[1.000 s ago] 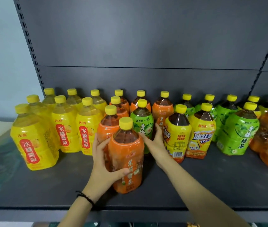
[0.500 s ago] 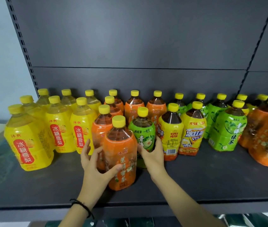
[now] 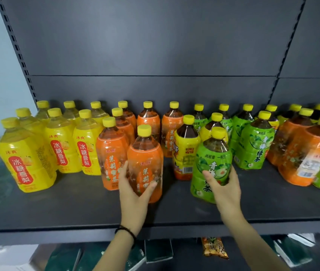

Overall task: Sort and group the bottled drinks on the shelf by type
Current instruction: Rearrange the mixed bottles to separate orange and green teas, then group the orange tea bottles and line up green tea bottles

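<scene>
Hands grip two front bottles on the dark shelf point(image 3: 77, 208): the left hand point(image 3: 133, 192) wraps an orange-labelled tea bottle point(image 3: 145, 163) standing just beside its orange neighbours, the right hand point(image 3: 223, 186) clasps a green-labelled tea bottle point(image 3: 211, 159) — tilted slightly, in front of a yellow-labelled iced tea bottle point(image 3: 186, 145) — with yellow pear-drink bottles point(image 3: 26, 153) grouped far left.

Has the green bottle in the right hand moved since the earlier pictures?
Yes. The green bottle came forward and right, out from behind the orange bottle, toward the shelf's front edge.

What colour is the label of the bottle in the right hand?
Green, seen in the head view: the bottle held by the right hand.
</scene>
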